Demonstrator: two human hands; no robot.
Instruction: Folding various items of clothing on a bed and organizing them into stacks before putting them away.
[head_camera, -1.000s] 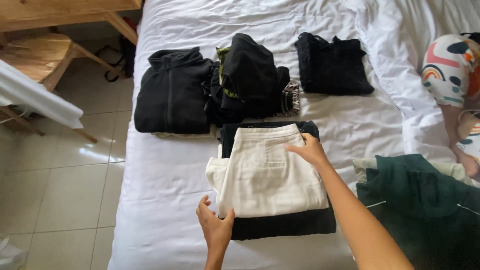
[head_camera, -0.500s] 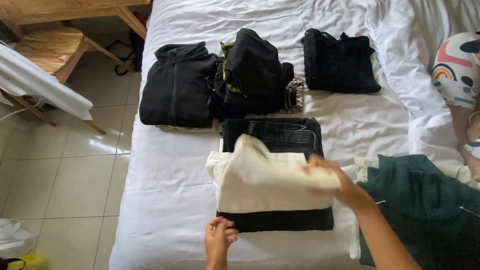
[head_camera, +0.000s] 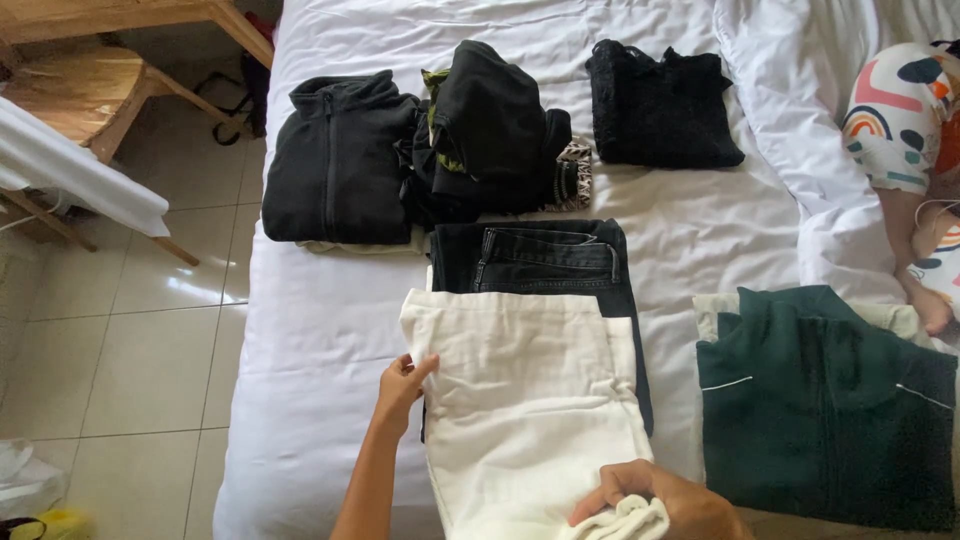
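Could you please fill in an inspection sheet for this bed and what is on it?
Surface: white bed sheet, wrinkled.
Job's things: cream trousers lying partly folded over black jeans.
Clutter: black fleece jacket, dark clothes heap, black knit top, green garment.
Hands: left hand grips the trousers' left edge; right hand holds their bunched lower end.
Cables: nothing seen.
Surroundings: tiled floor, wooden chair, another person's patterned clothing.
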